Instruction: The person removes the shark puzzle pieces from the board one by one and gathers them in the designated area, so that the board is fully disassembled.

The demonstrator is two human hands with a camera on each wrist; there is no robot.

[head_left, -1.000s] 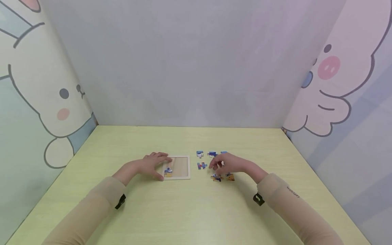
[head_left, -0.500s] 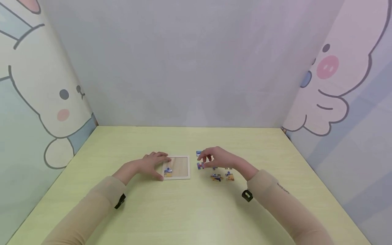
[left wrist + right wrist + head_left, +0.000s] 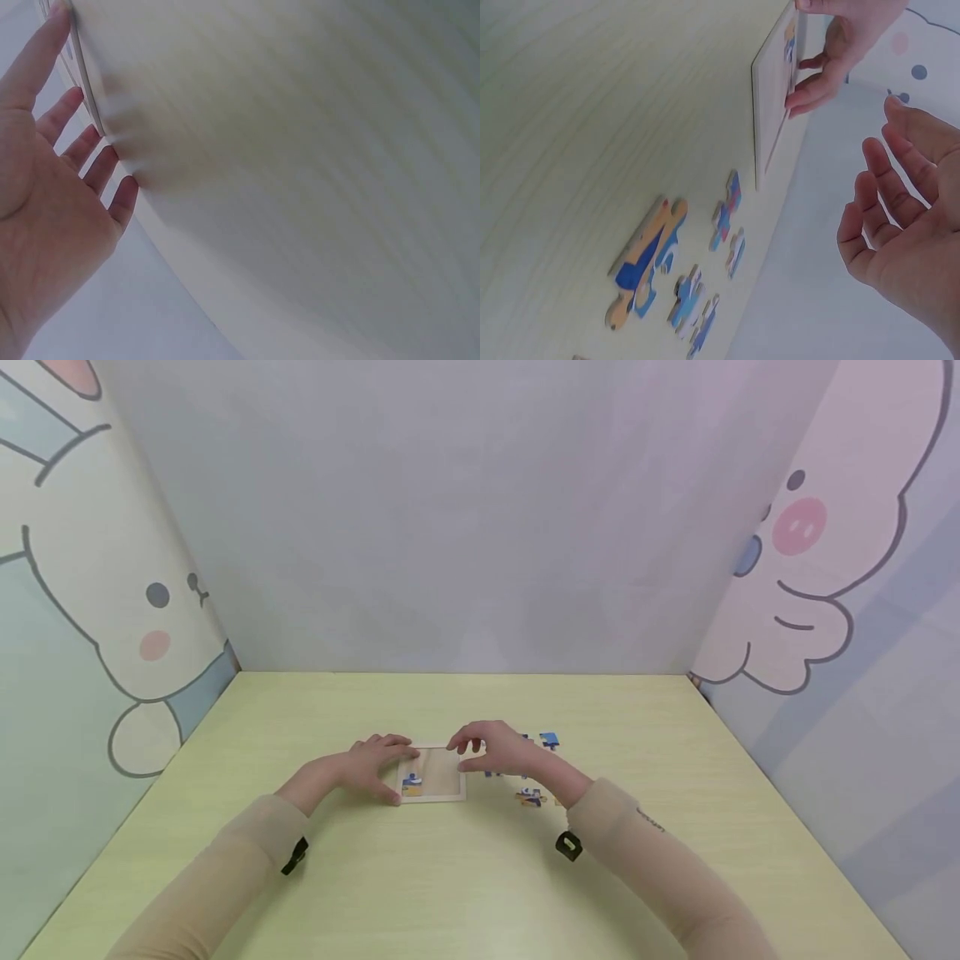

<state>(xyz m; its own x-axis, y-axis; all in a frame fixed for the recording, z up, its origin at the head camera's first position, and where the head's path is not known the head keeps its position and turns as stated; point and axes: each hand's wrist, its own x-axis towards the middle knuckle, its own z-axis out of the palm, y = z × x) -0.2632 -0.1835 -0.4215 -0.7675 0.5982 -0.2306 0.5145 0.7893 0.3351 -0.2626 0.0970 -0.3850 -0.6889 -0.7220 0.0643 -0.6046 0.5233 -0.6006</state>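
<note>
My left hand [image 3: 367, 767] rests with extended fingers over the left side of a shallow wooden puzzle tray [image 3: 433, 799]. Its thumb touches the near left corner and a fingertip reaches inside the border. A blue-and-orange jigsaw piece [image 3: 412, 785] lies in that tray's near left corner. Just above the right border hovers my right hand [image 3: 498, 750], fingers loosely bent, thumb and index apart with nothing visible between them. The right wrist view also shows no piece in this hand. Below it lie loose jigsaw pieces, among them an orange-and-blue one [image 3: 641, 262] and a blue-and-red one [image 3: 726, 214].
Several loose pieces lie right of the tray, partly hidden by the right forearm; one blue piece [image 3: 550, 740] shows behind it. A pale wood-grain table [image 3: 450, 877] carries everything. A grey backdrop [image 3: 465, 527] stands behind, with cartoon-printed panels at both sides.
My right hand has moved left from over the loose pieces to the tray's right border, uncovering the blue piece at the back. The left hand and the tray have stayed put.
</note>
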